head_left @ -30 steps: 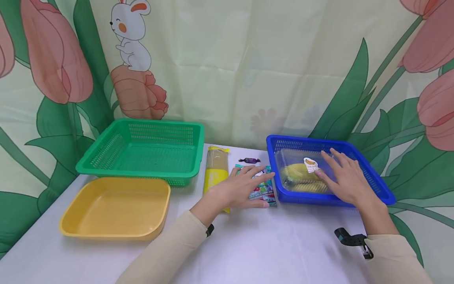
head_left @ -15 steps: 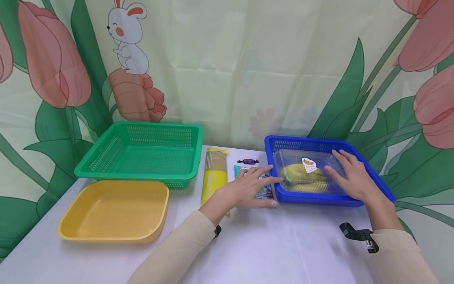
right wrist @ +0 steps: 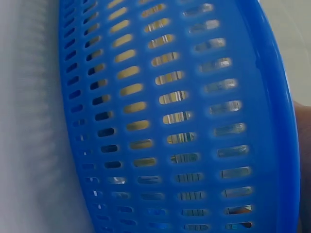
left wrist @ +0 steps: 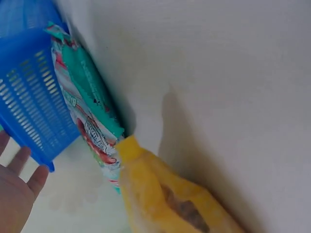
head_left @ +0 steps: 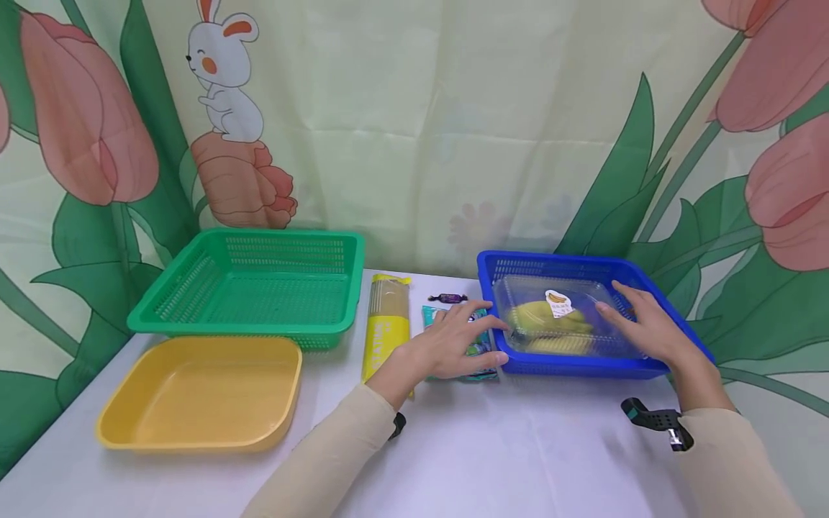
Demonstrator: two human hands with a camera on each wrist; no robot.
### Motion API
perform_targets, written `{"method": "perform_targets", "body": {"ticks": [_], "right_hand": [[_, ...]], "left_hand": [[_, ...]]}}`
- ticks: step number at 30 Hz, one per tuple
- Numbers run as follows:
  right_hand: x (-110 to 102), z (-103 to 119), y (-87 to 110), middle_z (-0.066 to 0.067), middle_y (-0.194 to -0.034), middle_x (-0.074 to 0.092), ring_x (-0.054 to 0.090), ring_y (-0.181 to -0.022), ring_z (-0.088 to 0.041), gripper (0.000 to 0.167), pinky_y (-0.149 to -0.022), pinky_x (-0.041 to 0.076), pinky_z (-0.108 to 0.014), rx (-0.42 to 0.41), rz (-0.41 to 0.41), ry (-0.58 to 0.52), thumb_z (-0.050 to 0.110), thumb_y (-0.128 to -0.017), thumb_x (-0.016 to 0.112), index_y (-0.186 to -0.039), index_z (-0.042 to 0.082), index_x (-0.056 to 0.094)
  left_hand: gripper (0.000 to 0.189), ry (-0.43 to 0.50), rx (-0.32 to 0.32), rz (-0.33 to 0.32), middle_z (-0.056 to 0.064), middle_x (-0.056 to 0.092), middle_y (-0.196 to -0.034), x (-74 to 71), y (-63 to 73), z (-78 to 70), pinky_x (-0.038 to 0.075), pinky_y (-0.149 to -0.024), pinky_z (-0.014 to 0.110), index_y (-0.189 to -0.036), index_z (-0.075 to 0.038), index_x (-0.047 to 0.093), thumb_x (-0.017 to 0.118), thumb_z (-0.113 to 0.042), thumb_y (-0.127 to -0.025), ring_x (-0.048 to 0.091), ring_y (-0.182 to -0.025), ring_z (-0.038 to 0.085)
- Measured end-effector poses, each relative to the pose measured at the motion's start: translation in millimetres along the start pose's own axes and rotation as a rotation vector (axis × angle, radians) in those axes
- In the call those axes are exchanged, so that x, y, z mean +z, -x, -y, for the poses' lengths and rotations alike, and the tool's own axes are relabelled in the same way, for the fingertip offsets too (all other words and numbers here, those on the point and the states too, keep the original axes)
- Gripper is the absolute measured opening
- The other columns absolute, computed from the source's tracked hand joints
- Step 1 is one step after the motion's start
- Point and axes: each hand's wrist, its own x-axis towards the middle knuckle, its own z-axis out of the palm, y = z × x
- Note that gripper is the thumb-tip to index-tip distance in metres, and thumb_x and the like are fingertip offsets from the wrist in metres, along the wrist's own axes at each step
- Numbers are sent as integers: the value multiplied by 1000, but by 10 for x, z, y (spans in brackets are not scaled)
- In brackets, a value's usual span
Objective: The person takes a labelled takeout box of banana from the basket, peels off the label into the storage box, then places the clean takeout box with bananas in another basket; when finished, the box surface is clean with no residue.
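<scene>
A clear plastic box (head_left: 609, 338) with yellow-green fruit inside and a banana label (head_left: 559, 303) lies in the blue basket (head_left: 583, 369). My left hand (head_left: 453, 342) reaches over a teal candy bag (head_left: 481, 345), its spread fingertips at the basket's left rim and the box's left end. At the box's other end is my right hand (head_left: 648, 327), thumb by the lid and fingers reaching inside the basket. In the left wrist view, fingers (left wrist: 38, 179) show beside the blue basket wall (left wrist: 36, 97). The basket's slotted side (right wrist: 194, 121) fills the right wrist view, mostly hiding that hand.
Left of the candy bag lies a long yellow-and-clear noodle package (head_left: 386, 334). A small purple wrapped candy (head_left: 447, 298) sits behind the bag. Further left stand a green basket (head_left: 278, 329) and a yellow tray (head_left: 201, 444). A printed curtain (head_left: 388, 129) hangs behind the table.
My left hand has shifted right, from over the candy bag to the basket's left rim. The right hand has moved from above the lid to the box's right end and lower.
</scene>
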Motion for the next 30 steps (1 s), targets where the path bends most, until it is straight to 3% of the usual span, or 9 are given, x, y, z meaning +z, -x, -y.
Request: {"method": "perform_targets", "body": {"ticks": [3, 7, 16, 20, 25, 30], "right_hand": [[-46, -12, -3, -43, -159, 13, 31, -135, -67, 86, -100, 30, -82, 52, 56, 12, 56, -106, 39, -162, -2, 10], [-70, 6, 3, -42, -160, 13, 20, -139, -69, 90, -101, 24, -84, 110, 119, 18, 62, -105, 38, -162, -2, 10], [-61, 50, 8, -41, -159, 18, 21, -142, -66, 94, -100, 28, -83, 107, 208, -71, 61, -103, 44, -165, 6, -1], [-86, 14, 15, -41, -160, 17, 21, -140, -67, 92, -98, 29, -84, 113, 216, -101, 60, -104, 44, -165, 9, -2], [-129, 2, -8, -39, -162, 11, 19, -141, -66, 87, -98, 29, -84, 103, 187, -170, 57, -104, 45, -166, 17, -1], [-201, 17, -5, -37, -165, 3, 13, -142, -68, 83, -98, 25, -86, 87, 173, -245, 53, -105, 46, -166, 24, -2]], "left_hand": [[54, 17, 5, -32, 1, 23, -168, 43, -35, 18, 32, -113, 67, -145, -41, 49, 42, -69, -100, 29, -151, 32], [52, 72, -14, -50, 5, 16, -171, 104, -60, 39, 29, -115, 69, -141, -38, 53, 41, -69, -101, 25, -155, 32], [58, 89, -56, -19, 7, 13, -172, 50, -124, 16, 25, -117, 69, -138, -37, 51, 51, -75, -94, 22, -156, 32], [71, 47, -85, -13, 4, 18, -170, 15, -144, -13, 28, -118, 65, -148, -37, 42, 53, -78, -91, 30, -152, 32], [89, -15, -101, -21, 2, 25, -168, 0, -161, -13, 33, -117, 59, -158, -27, 31, 51, -80, -90, 35, -148, 28], [80, -4, -98, -15, 4, 23, -169, 7, -146, -25, 34, -116, 58, -149, -26, 40, 50, -80, -91, 36, -147, 30]]}}
